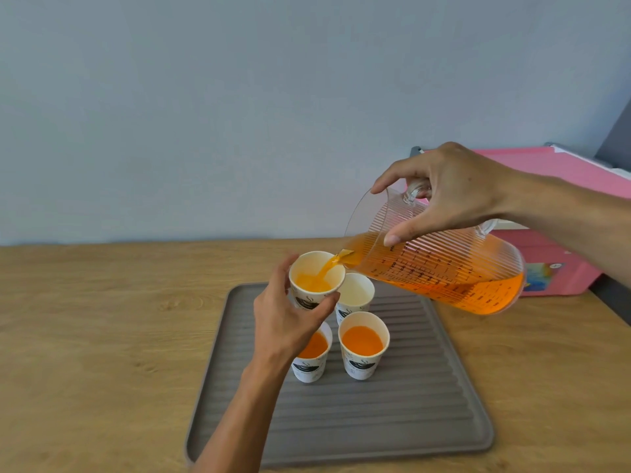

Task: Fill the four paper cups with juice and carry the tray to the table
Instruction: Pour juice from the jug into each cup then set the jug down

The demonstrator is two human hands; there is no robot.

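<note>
pouring juice into the third cup

from my remote seat i saw a light wooden counter (102,319) running along a pale blue-grey wall (239,97), with a pink box (560,254) at its far right end. on the counter lay a grey ribbed tray (392,421), square with rounded corners.

next in size was the clear ribbed measuring jug (444,268), printed with black scale marks and tipped steeply to the left, its spout over a cup. orange juice (478,291) pooled along its lower side and ran from the spout in a thin stream. the right hand (454,192) was wrapped around the jug's handle from above, thumb pressed on the ribbed wall.

the left hand (290,322) was clamped around the raised cup (316,279), fingers and thumb circling its lower half; it was held above the tray and tilted slightly toward the jug, with a shallow pool of juice inside.

three more paper cups stood on the tray. the empty cup (355,295) stood just behind and right of the held one. the near right cup (363,346) was filled with juice, and the near left cup (312,356), partly hidden by the left wrist, also held juice.
</note>
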